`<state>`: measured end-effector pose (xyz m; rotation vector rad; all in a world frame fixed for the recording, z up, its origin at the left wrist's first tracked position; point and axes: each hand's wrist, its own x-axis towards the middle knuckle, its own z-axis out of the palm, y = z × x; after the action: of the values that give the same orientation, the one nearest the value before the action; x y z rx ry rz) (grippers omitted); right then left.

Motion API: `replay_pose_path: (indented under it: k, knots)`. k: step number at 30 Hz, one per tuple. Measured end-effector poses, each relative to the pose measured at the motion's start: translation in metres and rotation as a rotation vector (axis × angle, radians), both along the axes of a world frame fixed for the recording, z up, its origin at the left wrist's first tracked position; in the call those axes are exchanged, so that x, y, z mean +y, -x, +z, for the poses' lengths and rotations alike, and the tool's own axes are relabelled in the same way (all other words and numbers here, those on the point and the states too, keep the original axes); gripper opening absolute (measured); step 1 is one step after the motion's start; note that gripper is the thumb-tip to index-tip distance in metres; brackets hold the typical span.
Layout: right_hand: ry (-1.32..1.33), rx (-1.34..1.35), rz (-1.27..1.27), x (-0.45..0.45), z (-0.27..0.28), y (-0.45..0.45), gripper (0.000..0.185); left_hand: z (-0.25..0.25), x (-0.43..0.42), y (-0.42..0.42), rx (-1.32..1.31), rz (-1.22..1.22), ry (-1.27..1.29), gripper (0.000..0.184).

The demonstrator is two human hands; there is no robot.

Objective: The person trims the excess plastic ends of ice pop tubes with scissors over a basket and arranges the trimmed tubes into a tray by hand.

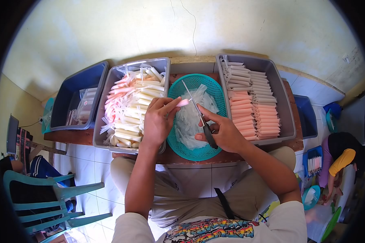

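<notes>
My left hand [161, 117] pinches a pink ice pop in a clear plastic sleeve [183, 103], its end pointing right. In my right hand [221, 131] is a pair of scissors [207, 131] with black handles, blades apart and pointing up beside the ice pop's tip. Below both hands stands a turquoise mesh basket [175, 150] holding a heap of clear plastic scraps [190, 129]. Left of it, a grey bin [98, 133] is full of pink and cream ice pops with long loose plastic ends. The grey bin on the right [288, 121] holds neatly stacked, trimmed pink and whitish ice pops.
A dark blue bin [65, 99] with some packs sits at the far left of the wooden table [85, 137]. Another blue bin [305, 117] is at the right. A green plastic chair [48, 198] stands lower left. At far right, another person [342, 156] bends over containers.
</notes>
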<state>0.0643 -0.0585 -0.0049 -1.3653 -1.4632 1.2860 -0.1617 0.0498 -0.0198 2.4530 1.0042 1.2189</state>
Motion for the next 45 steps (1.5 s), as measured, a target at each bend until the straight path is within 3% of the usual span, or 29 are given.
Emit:
replay_pose_path:
  k: [15,17,23,27,29,33,35,45]
  knots:
    - [0.047,-0.112,-0.011,0.000,-0.003,0.003,0.102,-0.001,-0.002,-0.002,0.047,0.026,0.004,0.034]
    - [-0.148,-0.181,-0.036,0.002,-0.015,0.002,0.108,-0.003,-0.002,-0.001,0.064,0.031,0.001,0.036]
    - [-0.112,-0.241,-0.028,0.002,-0.011,0.004,0.108,-0.005,-0.002,-0.002,0.069,0.052,-0.010,0.033]
    - [-0.063,-0.179,-0.021,0.002,-0.013,0.004,0.108,-0.008,-0.001,-0.001,0.072,0.052,-0.022,0.033]
    - [0.051,-0.151,0.025,0.003,-0.007,0.004,0.095,-0.009,-0.001,0.000,0.077,0.057,-0.017,0.033]
    - [0.062,-0.074,0.032,0.005,-0.015,0.001,0.093,-0.007,-0.003,0.000,0.098,0.060,0.005,0.034]
    - [0.152,-0.012,0.019,0.004,-0.011,0.001,0.107,-0.006,-0.004,-0.001,0.098,0.070,0.019,0.034]
    - [0.019,-0.156,-0.024,0.011,-0.026,0.002,0.112,-0.005,-0.002,0.001,0.093,0.074,0.001,0.033]
